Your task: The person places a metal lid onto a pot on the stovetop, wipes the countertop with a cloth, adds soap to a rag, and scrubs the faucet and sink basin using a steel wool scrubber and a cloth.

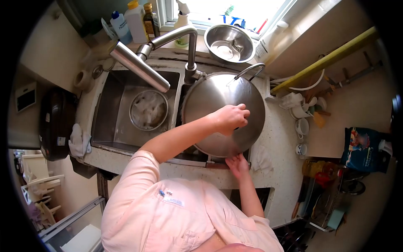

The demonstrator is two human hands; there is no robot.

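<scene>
Now bending over sink [111, 122] w/ lg. steel pan [205, 96] across R half, loop handle [253, 69] twd. window [226, 10]. Holding L grip [233, 119] curled over pan's face; can't tell if grasping anything. Touching near rim [216, 154] w/ R grip [239, 166]; can't tell if clamped on. Also noting metal bowl [149, 128] w/ pale contents [149, 108] in sink's L half, desk [275, 134] to R of pan.
</scene>
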